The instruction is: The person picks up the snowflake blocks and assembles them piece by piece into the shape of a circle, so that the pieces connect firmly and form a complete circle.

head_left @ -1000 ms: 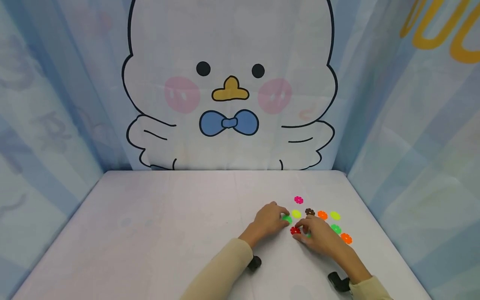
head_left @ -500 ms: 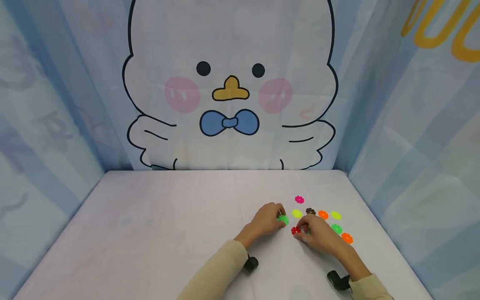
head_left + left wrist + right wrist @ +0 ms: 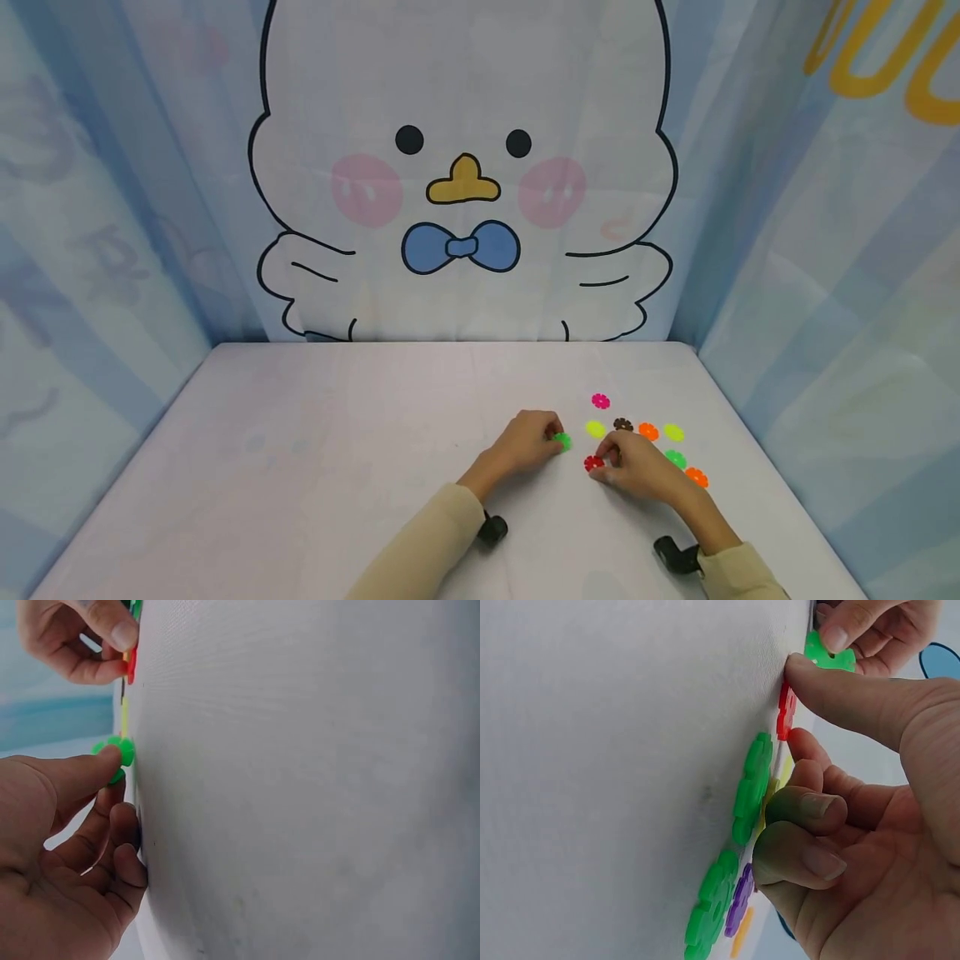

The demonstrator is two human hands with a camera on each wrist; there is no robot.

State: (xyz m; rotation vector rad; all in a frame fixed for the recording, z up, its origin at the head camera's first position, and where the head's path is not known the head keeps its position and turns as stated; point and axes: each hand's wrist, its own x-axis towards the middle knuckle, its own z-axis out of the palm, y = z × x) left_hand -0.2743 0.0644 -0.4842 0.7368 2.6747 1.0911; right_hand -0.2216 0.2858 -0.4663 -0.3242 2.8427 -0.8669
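Note:
My left hand (image 3: 521, 440) pinches a green flower-shaped plastic disc (image 3: 564, 442) between thumb and fingertips; the left wrist view shows this green disc (image 3: 124, 752) tilted up, close over the white tabletop. To its right, my right hand (image 3: 643, 468) holds a red flower-shaped disc (image 3: 593, 462) at the table surface. In the right wrist view, the thumb and index fingertip sit at opposite edges of the red disc (image 3: 786, 712), and the other fingers curl in. Under that hand lie two green discs, one nearer (image 3: 751, 789), and a purple disc (image 3: 739, 900), partly hidden.
Beyond the right hand lie a pink disc (image 3: 601, 401), a yellow disc (image 3: 596, 429) and a brown disc (image 3: 623, 425). Orange, yellow and green discs (image 3: 676, 459) spread to its right. A printed curtain (image 3: 465, 300) stands behind the white table (image 3: 300, 467).
My left hand has drawn the green disc leftward, away from the yellow disc, and turned it up between its fingertips. My right hand stays at the red disc, nearly still.

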